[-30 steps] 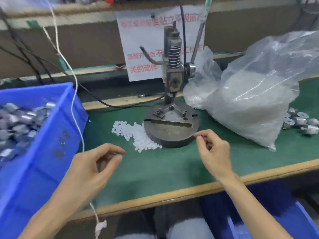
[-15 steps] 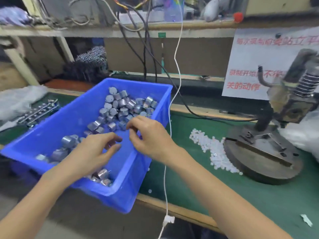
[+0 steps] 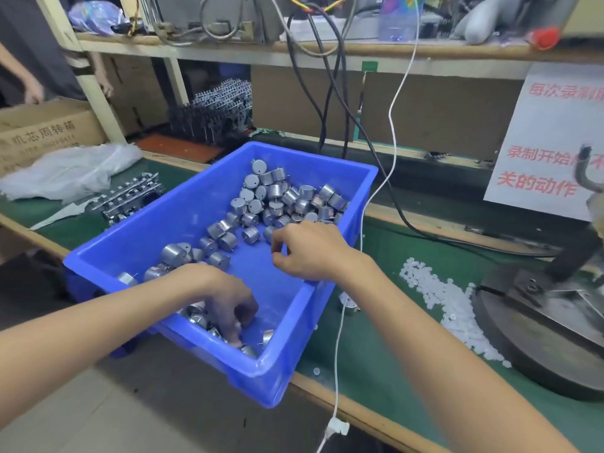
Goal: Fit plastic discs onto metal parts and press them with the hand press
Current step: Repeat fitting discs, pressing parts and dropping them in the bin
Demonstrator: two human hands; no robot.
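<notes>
We are looking down on a green-topped wooden workbench [image 3: 385, 364], where a deep blue rectangular plastic bin [image 3: 277, 384] is sitting askew, its near corner jutting past the bench edge, likely so that it is lying within easy reach. At the far right a heavy round grey steel hand press [image 3: 536, 354] is standing idle, and a loose heap of small white plastic discs [image 3: 447, 305] is lying just beside its base, well apart from the bin, probably so they are ready for fitting. The person's left hand [image 3: 225, 299] is dipping into the bin's near corner, fingers curled down among the short silver cylindrical metal parts [image 3: 277, 194]; whether it is gripping one we cannot tell. The right hand [image 3: 313, 253] is hovering over the bin's middle, thumb and forefinger drawn narrowly together, and we cannot tell whether they are pinching anything. We are judging this the fetching step, with no part yet on the press.
</notes>
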